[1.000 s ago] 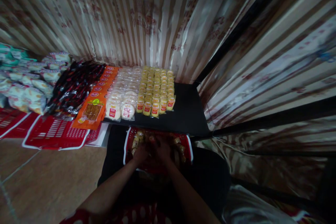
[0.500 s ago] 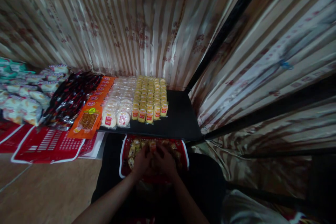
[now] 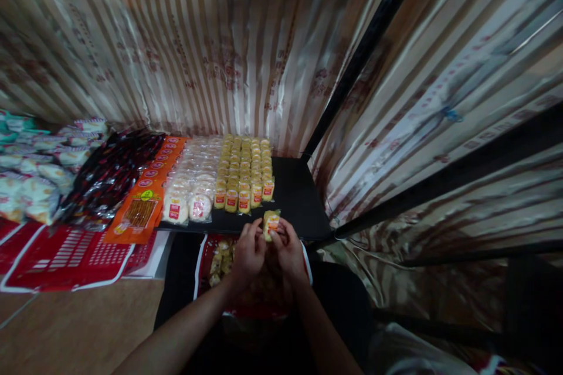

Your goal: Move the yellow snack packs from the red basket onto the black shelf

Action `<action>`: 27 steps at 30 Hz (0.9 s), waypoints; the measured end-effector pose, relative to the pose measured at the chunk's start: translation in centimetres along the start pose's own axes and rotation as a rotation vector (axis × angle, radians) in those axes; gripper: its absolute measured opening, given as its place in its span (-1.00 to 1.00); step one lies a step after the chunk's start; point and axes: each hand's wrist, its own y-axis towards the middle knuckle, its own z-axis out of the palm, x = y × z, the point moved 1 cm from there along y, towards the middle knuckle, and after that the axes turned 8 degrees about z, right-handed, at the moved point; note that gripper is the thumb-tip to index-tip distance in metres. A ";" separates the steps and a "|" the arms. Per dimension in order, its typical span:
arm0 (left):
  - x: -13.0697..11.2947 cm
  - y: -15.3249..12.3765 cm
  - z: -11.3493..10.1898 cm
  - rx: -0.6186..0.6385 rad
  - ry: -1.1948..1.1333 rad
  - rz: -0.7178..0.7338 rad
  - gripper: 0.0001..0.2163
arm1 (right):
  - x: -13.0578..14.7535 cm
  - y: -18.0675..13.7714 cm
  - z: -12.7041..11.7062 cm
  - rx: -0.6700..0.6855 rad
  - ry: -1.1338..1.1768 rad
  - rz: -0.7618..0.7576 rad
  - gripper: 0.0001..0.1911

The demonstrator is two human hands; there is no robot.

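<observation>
Between my two hands is a small yellow wrapped snack pack (image 3: 271, 225) with an orange-red label, held upright at the front edge of the black shelf (image 3: 299, 199). My left hand (image 3: 250, 251) pinches its left side, and my right hand (image 3: 288, 249) grips the right side with the thumb on the front. Beneath them a red basket (image 3: 200, 269) with a white handle holds more yellow packs (image 3: 220, 259). Rows of matching yellow packs (image 3: 244, 173) stand on the shelf just beyond my hands.
Left of the yellow rows lie white round wrapped snacks (image 3: 189, 187), orange packets (image 3: 141, 211), dark packets (image 3: 109, 170) and white bags (image 3: 39, 187). Red baskets (image 3: 74, 258) sit below at left. A black post (image 3: 352, 82) and striped curtain (image 3: 246, 41) stand behind the shelf.
Both hands have risen out of the basket toward the shelf edge, bringing up a yellow snack pack. The view has shifted slightly.
</observation>
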 end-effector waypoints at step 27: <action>2.7 4.2 3.2 0.102 0.257 0.271 -0.48 | 0.7 9.0 1.4 -0.117 -0.276 -0.240 -0.63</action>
